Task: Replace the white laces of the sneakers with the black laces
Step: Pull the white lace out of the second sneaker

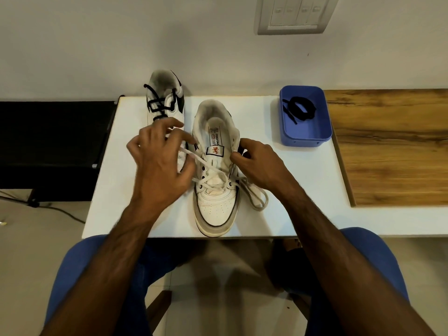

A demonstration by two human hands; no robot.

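Both forearms are reaching in from 6 o'clock over blue-clad knees toward the white table (303, 170), which is carrying everything. At 3 o'clock a wooden board (392, 146) is lying on the table's far right part. At the centre the near sneaker (215, 204) is standing with its toe pointing to 6 o'clock, and its white lace (213, 177) is still crossing through the lower eyelets, while a loose loop of it is lying on the table just beside the shoe at 4 o'clock. At 11 o'clock from it the second sneaker (167, 98) is standing, already wearing a black lace (157, 105). The left hand (162, 161) is hovering at 9 o'clock of the near sneaker, its fingers curling round one white lace end that is running out of the shoe. The right hand (259, 163) is gripping the shoe's collar edge at 3 o'clock, fingers bent on it. At 2 o'clock a blue tray (308, 137) is holding the spare black lace (300, 109), coiled inside.
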